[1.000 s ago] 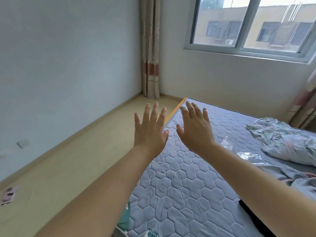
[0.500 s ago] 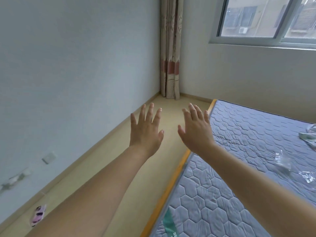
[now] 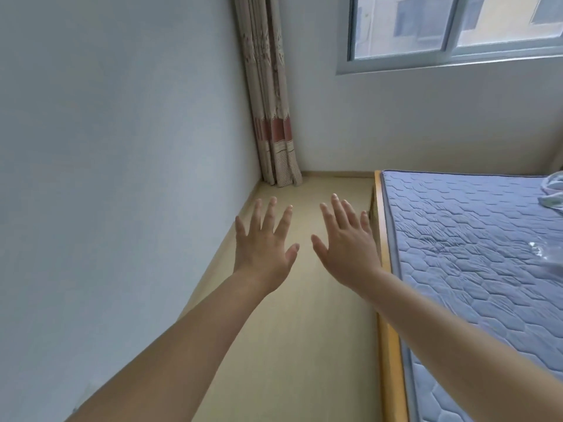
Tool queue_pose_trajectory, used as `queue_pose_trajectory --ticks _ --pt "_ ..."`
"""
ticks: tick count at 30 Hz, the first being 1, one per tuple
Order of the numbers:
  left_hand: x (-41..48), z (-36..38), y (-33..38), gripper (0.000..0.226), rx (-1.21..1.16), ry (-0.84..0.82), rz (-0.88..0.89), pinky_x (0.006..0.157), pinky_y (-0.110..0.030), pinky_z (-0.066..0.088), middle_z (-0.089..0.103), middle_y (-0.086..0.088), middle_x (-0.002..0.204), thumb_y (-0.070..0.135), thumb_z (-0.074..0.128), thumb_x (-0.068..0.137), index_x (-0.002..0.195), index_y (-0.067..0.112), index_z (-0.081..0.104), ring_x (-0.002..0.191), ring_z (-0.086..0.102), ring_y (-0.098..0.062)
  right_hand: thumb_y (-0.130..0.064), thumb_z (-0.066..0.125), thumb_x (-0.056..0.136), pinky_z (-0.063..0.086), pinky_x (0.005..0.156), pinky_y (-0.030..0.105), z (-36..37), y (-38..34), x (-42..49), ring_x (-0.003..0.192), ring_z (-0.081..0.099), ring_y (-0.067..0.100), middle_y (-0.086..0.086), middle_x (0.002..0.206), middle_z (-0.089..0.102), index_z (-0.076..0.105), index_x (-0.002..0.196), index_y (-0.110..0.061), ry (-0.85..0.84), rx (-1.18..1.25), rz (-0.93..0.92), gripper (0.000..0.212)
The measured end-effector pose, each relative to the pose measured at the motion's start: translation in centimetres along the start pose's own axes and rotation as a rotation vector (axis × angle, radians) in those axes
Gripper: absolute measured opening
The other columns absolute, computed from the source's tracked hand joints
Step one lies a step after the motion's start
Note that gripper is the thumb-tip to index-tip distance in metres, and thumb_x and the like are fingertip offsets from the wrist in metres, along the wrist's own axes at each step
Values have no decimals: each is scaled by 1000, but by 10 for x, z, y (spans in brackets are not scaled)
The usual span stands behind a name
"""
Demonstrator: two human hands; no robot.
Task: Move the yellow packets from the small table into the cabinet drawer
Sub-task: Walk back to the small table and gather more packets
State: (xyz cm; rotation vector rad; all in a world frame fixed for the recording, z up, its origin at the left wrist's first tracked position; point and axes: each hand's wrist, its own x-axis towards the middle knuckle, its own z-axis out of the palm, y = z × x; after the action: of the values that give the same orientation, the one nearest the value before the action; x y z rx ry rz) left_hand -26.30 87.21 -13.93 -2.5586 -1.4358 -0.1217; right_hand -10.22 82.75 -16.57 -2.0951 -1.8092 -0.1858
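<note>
1. Pale bluish wall [image 3: 122, 147]: runs along the outer side of your left hand [image 3: 262, 248] and meets a second wall in the corner ahead of both hands.
2. Curtain [image 3: 268, 102]: beige, patterned, with a reddish band low down. It hangs in that corner, beyond your left fingertips, and its hem reaches the floor.
3. Window [image 3: 451, 28]: grey-framed, high up beyond your right hand [image 3: 347, 251], with buildings blurred behind the glass.
4. Floor [image 3: 304, 345]: a light wood-toned strip beneath both hands and forearms, between the wall and the bed.
5. Left hand: its back is toward you, with fingers straight and spread and the thumb pointing at the other hand. It is released, grasping nothing.
6. Right hand: its back is toward you, with fingers straight and slightly fanned. It is released, grasping nothing.
7. Both hands: held side by side in the air, thumbs near each other but apart.
8. Bed [image 3: 472, 254]: on the outer side of your right hand. It has a blue-grey mattress quilted in hexagons on a yellow wooden frame [image 3: 388, 330], whose edge passes under your right forearm.
9. Crumpled pale cloth [image 3: 553, 193]: on the mattress, well out past your right hand, cut off by the picture's edge.
10. Clear plastic [image 3: 548, 254]: on the mattress, nearer to you than the cloth.
11. Yellow packets: this view does not show them, so you cannot tell where they lie.
</note>
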Motion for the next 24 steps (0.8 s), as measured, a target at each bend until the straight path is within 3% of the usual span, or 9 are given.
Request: queue_pose_trajectory --ticks 5,10,16,24 --pt "45 12 -55 68 -32 44 83 115 -56 -2 -19 -3 159 53 21 98 151 27 -13 145 -20 -25 -51 25 98 1 119 46 14 -31 46 148 -3 23 5 160 -3 7 153 -18 9 -56 39 67" --pt "116 34 -65 69 -143 68 128 114 -56 -4 -18 -2 159 53 25 98 152 28 -10 145 -20 -24 -57 4 84 8 118 49 30 -19 99 147 7 25 7 160 7 16 152 -16 55 -114 95 79" --pt "243 65 -58 70 -144 89 194 114 -55 -9 -22 -1 158 53 26 98 151 30 -13 144 -23 -24 -50 26 88 30 107 56 67 32 209 137 36 33 15 150 36 42 141 -9 154 -164 138 69" --pt "486 72 -46 69 -154 149 226 114 -55 -9 -21 -1 158 50 28 99 152 29 -10 145 -23 -23 -48 29 89 34 104 55 89 142 424 134 41 33 15 147 40 45 138 -9 190 -259 100 65"
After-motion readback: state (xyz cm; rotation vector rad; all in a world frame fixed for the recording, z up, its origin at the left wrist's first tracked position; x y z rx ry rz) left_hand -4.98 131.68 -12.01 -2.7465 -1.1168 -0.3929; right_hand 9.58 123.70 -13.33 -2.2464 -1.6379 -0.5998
